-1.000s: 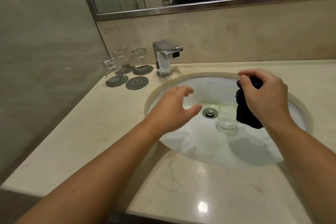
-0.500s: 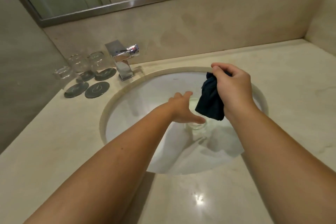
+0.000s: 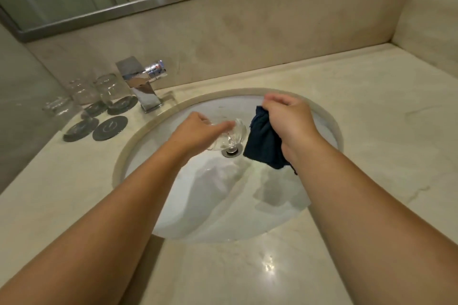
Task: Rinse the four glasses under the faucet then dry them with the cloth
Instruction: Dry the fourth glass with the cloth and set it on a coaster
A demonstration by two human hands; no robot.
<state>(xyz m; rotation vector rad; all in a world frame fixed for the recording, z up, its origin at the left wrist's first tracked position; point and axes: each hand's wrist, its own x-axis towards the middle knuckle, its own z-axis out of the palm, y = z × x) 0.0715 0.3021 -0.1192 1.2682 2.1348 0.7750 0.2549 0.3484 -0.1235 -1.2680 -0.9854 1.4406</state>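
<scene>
Over sink (image 3: 329, 116), right of faucet (image 3: 143, 86): right hand (image 3: 290, 119) bunched round dark cloth (image 3: 264, 146), hanging into basin. Left hand (image 3: 198, 134) wrapped round 1 glass (image 3: 235, 134), tilted above drain (image 3: 231, 151), just beside cloth. Other 3 glasses (image 3: 109, 89) among dark coasters (image 3: 110, 127), left of faucet.

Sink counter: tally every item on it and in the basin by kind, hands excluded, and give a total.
Clear drinking glasses: 4, one held by the left hand
Dark round coasters: 4
Dark blue cloth: 1, held by the right hand
Chrome faucet: 1
Total: 10
</scene>
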